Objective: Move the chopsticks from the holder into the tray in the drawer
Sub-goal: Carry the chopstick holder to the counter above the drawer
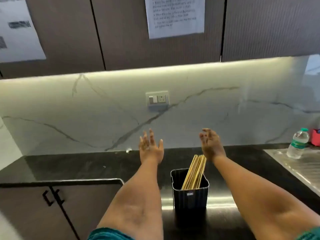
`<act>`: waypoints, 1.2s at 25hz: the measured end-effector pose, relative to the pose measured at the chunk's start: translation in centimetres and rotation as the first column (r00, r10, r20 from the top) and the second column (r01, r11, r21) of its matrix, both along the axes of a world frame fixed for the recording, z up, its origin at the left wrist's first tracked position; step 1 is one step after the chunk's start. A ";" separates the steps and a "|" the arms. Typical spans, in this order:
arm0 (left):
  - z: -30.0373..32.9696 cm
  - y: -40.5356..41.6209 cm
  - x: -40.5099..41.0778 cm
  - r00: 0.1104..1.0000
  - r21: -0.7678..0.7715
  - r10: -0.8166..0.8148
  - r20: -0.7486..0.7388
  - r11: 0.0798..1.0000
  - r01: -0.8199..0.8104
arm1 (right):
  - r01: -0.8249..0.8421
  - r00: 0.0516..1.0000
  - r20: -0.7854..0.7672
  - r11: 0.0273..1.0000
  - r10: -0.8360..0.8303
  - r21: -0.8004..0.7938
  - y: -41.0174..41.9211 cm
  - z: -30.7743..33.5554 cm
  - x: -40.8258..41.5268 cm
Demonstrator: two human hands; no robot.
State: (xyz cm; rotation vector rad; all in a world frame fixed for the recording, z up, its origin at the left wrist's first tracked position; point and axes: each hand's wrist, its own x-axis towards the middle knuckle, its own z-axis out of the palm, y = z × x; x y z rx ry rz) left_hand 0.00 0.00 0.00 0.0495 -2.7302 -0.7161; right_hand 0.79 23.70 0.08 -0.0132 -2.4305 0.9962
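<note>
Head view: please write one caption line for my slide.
Both empty hands, left hand and right hand, raised open above chopsticks leaning in a black holder on the dark counter.

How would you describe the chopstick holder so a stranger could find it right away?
On the black countertop below the marble wall, look between the two outstretched forearms. The holder is a square, ribbed black tub. It alone holds a leaning bundle of pale chopsticks.

- A socket plate (157,98) sits mid-backsplash.
- Straight above it, a printed sheet (174,16) hangs on a dark cabinet.
- Far right of it, lower down, a water bottle (298,143) stands beside a red container (316,137).
</note>
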 end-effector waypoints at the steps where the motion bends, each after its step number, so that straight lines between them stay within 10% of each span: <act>1: -1.7 0.4 0.3 0.989 0.123 0.018 0.147 0.992 -0.037 | 0.047 0.999 0.024 0.991 -0.044 -0.124 0.5 -1.7 0.5; 7: -11.0 3.5 2.7 0.823 0.714 -0.143 0.550 0.592 -0.374 | 0.316 0.842 0.536 0.753 0.058 -0.577 1.4 -11.9 1.9; 13: -14.6 5.1 4.4 0.763 0.831 -0.330 0.555 0.255 -0.494 | 0.404 0.750 0.542 0.387 0.379 -0.829 -0.5 -14.8 2.8; 30: -14.4 -7.0 16.6 0.893 0.893 0.119 0.434 0.077 -0.444 | 0.097 0.548 0.435 0.463 0.714 -0.881 -15.2 -14.0 7.2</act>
